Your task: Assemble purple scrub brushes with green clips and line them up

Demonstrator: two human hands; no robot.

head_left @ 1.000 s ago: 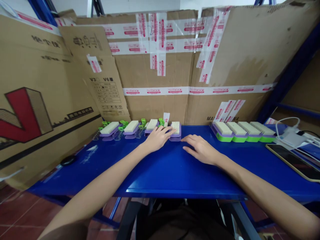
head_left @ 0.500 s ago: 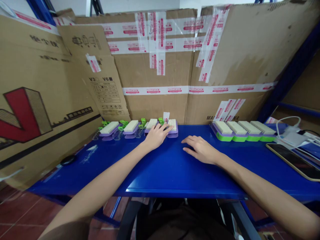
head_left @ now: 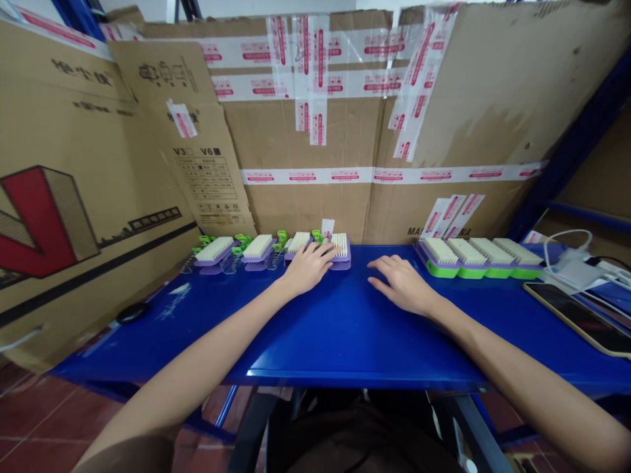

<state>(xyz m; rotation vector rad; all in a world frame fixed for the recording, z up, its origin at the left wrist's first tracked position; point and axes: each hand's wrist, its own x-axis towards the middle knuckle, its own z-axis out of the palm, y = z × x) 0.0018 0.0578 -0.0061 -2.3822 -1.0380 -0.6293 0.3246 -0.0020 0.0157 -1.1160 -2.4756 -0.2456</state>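
Note:
My left hand point(head_left: 309, 268) reaches to the row at the back of the table. Its fingers are apart, lying over the left side of a purple brush with cream bristles point(head_left: 340, 246); the hand hides whatever is under its palm. Just left of it is another such brush point(head_left: 298, 242), partly covered. Green-topped clear pieces point(head_left: 279, 246) stand between the brushes. Further left lie a third brush point(head_left: 257, 246) and one more point(head_left: 215, 249). My right hand point(head_left: 400, 284) rests low over the blue table point(head_left: 315, 341), fingers apart, holding nothing.
Several cream-bristled brushes with purple and green bodies point(head_left: 470, 256) stand side by side at the back right. Beyond them are a phone point(head_left: 582, 318) and a white adapter with cables point(head_left: 574, 266). Cardboard point(head_left: 305, 144) walls the back and left. A black round object point(head_left: 132, 313) sits left.
My right hand has moved slightly right and away from me, toward the right-hand brushes. My left hand stays at the same brush. The view has shifted slightly.

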